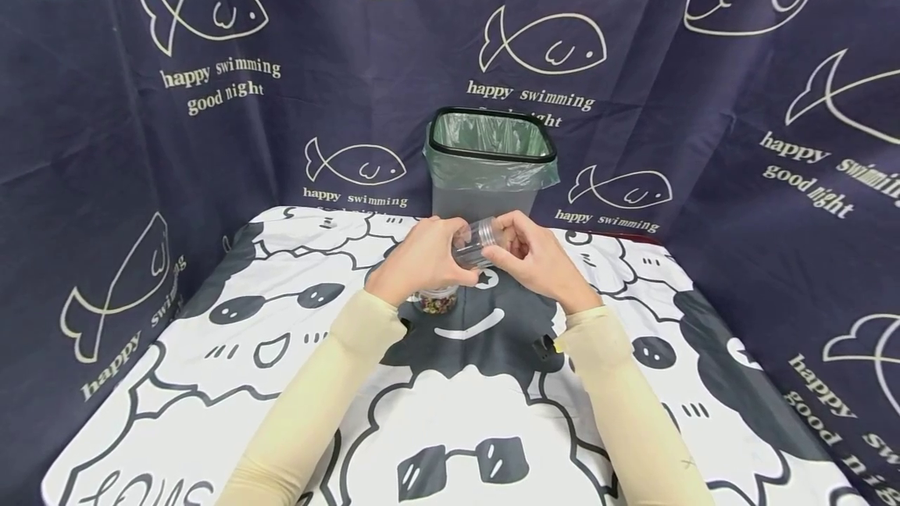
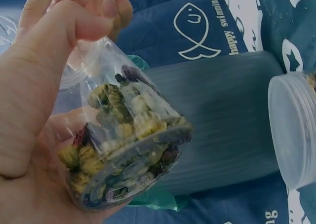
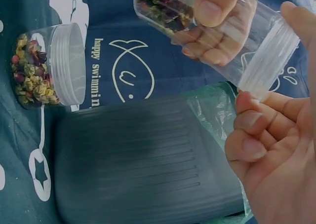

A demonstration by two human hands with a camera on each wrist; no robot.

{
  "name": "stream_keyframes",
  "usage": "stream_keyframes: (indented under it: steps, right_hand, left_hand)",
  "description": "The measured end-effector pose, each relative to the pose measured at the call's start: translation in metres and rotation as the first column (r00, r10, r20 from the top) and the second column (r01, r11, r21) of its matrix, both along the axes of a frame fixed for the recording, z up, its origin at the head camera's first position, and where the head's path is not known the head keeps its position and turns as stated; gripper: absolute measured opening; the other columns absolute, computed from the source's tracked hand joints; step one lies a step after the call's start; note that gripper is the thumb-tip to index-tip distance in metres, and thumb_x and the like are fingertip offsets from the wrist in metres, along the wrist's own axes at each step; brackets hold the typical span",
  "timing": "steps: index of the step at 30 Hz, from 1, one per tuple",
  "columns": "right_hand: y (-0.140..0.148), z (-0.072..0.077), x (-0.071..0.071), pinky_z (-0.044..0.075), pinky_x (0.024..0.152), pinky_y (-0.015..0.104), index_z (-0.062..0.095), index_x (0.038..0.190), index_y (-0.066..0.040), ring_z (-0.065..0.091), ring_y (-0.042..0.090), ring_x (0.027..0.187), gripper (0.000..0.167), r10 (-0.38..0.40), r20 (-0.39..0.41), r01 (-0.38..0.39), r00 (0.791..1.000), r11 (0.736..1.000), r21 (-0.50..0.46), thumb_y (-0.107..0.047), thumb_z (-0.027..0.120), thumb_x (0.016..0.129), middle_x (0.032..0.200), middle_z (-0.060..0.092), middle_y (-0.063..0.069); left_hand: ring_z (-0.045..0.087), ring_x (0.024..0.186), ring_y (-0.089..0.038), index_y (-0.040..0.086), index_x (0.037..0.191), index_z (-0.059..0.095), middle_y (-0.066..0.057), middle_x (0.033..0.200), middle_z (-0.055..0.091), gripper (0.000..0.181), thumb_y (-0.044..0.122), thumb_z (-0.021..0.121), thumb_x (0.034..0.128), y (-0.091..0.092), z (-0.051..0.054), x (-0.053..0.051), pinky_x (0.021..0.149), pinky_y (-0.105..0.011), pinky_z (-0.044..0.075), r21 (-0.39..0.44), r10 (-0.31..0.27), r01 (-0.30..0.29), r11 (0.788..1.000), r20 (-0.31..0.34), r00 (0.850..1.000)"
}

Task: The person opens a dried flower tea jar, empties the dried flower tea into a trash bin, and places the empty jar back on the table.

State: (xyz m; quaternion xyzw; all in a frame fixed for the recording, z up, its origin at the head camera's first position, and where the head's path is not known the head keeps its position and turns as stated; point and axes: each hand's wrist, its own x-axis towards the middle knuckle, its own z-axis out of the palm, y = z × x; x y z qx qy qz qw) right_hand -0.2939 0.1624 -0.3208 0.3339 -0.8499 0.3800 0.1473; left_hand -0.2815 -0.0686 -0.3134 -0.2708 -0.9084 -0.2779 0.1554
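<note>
In front of the trash bin [image 1: 450,201], the left hand [image 1: 425,254] grips a dried-flower jar [image 1: 469,245], the right hand [image 1: 534,262] its lid [image 3: 270,57].

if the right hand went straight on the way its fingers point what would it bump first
The held jar, since the right hand touches its lid end. Past that, probably the left hand, though depth is hard to judge.

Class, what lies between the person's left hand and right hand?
A clear jar lies between the left hand and the right hand, as the head view shows; the left wrist view shows dried flowers inside it.
</note>
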Motion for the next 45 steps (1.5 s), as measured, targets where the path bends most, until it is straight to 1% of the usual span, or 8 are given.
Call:
stream_keyframes:
  steps: [11,16,22,27,30,32,39,45]
  right_hand:
    - [0.005,0.007,0.006,0.042,0.061,0.030,0.057,0.128,-0.023,0.050,0.020,0.065,0.040,0.064,0.047,-0.065,0.997,0.997,0.037,-0.034,0.077,0.094,0.084,0.054,0.003]
    - [0.007,0.010,0.006,0.049,0.067,0.032,0.056,0.135,-0.020,0.058,0.019,0.076,0.049,0.130,0.048,-0.132,0.990,0.991,0.031,-0.023,0.080,0.092,0.093,0.059,0.005]
    - [0.008,0.012,0.005,0.051,0.072,0.027,0.055,0.142,-0.018,0.060,0.021,0.086,0.059,0.178,0.051,-0.179,0.983,0.984,0.011,-0.014,0.082,0.089,0.101,0.064,0.007]
    - [0.007,0.013,0.007,0.054,0.075,0.033,0.051,0.146,-0.009,0.063,0.030,0.094,0.067,0.195,0.065,-0.197,0.979,0.980,0.015,-0.001,0.081,0.086,0.111,0.063,0.012]
    - [0.006,0.015,0.008,0.055,0.075,0.038,0.049,0.145,-0.001,0.063,0.036,0.097,0.070,0.208,0.055,-0.210,0.977,0.977,0.026,0.007,0.080,0.083,0.115,0.061,0.017]
    - [0.005,0.016,0.010,0.055,0.075,0.040,0.049,0.145,0.000,0.063,0.037,0.098,0.070,0.210,0.043,-0.211,0.977,0.977,0.040,0.010,0.079,0.082,0.118,0.059,0.018]
    - [0.006,0.017,0.013,0.058,0.081,0.047,0.051,0.147,-0.012,0.063,0.027,0.104,0.075,0.197,0.003,-0.197,0.980,0.978,0.070,0.007,0.082,0.081,0.126,0.055,0.009]
    - [0.009,0.017,0.013,0.057,0.087,0.044,0.053,0.145,-0.024,0.061,0.021,0.108,0.078,0.185,-0.031,-0.181,0.982,0.979,0.094,0.006,0.083,0.080,0.132,0.054,0.001]
  left_hand:
    - [0.059,0.074,-0.014,0.015,0.099,0.067,0.005,0.079,0.066,0.042,0.035,0.088,0.0686,-0.001,-0.001,-0.001,0.071,-0.029,0.050,0.002,-0.038,0.038,0.999,0.005,0.999]
    - [0.061,0.075,-0.013,0.012,0.103,0.069,0.002,0.084,0.069,0.045,0.035,0.086,0.0682,-0.001,0.000,-0.002,0.073,-0.029,0.051,-0.011,-0.053,0.053,0.999,0.019,0.998]
    - [0.061,0.079,-0.014,0.012,0.105,0.069,0.001,0.088,0.070,0.046,0.034,0.086,0.0679,-0.001,0.000,-0.002,0.076,-0.030,0.051,-0.015,-0.049,0.049,0.999,0.034,0.998]
    - [0.058,0.080,-0.015,0.014,0.103,0.067,0.002,0.086,0.069,0.045,0.036,0.086,0.0680,0.000,0.000,-0.001,0.079,-0.031,0.049,-0.042,-0.032,0.034,0.999,0.026,0.999]
    - [0.058,0.079,-0.016,0.015,0.102,0.067,0.002,0.085,0.069,0.044,0.036,0.086,0.0684,0.000,0.000,-0.001,0.081,-0.033,0.048,-0.050,-0.029,0.030,0.998,0.027,0.999]
    - [0.057,0.079,-0.017,0.014,0.101,0.067,0.001,0.085,0.070,0.043,0.035,0.086,0.0687,0.000,0.000,-0.001,0.082,-0.034,0.046,-0.052,-0.028,0.029,0.998,0.026,0.999]
    - [0.058,0.080,-0.017,0.014,0.103,0.067,-0.001,0.088,0.071,0.044,0.034,0.085,0.0692,0.000,0.000,-0.001,0.081,-0.034,0.048,-0.055,-0.031,0.033,0.998,0.028,0.999]
    - [0.058,0.080,-0.017,0.013,0.104,0.068,0.000,0.088,0.070,0.043,0.034,0.086,0.0696,0.000,-0.001,-0.001,0.078,-0.032,0.050,-0.050,-0.039,0.040,0.998,0.031,0.999]
